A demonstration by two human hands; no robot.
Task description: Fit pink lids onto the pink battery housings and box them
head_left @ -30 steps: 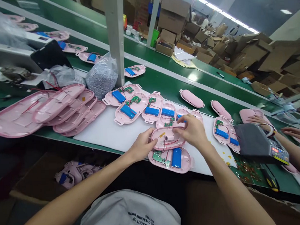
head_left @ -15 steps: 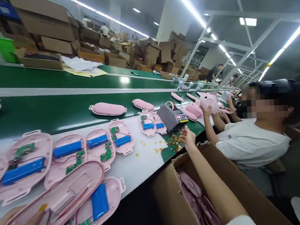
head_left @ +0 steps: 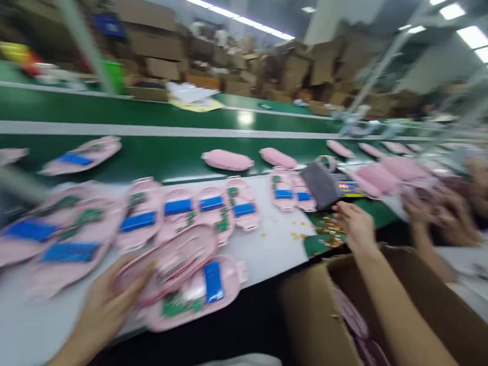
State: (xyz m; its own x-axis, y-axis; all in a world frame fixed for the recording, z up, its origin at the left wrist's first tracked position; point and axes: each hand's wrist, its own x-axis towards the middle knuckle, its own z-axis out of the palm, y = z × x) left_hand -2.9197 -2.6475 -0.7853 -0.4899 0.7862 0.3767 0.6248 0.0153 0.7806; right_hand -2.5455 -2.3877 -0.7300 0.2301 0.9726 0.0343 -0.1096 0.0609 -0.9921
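Left hand [head_left: 101,312] clasps the pink shell [head_left: 170,260], which lies 8-to-2 o'clock near the white mat [head_left: 271,252] edge. Right hand [head_left: 357,226] is spread empty at 3 o'clock.

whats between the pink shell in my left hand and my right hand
Head view: white mat with a few small yellow bits scattered near the right hand. The left hand holds the pink shell.

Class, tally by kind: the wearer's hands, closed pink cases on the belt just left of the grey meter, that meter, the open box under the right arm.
Hands (left hand, right hand): 2
Closed pink cases: 2
Grey meter: 1
Open box: 1
Total: 6
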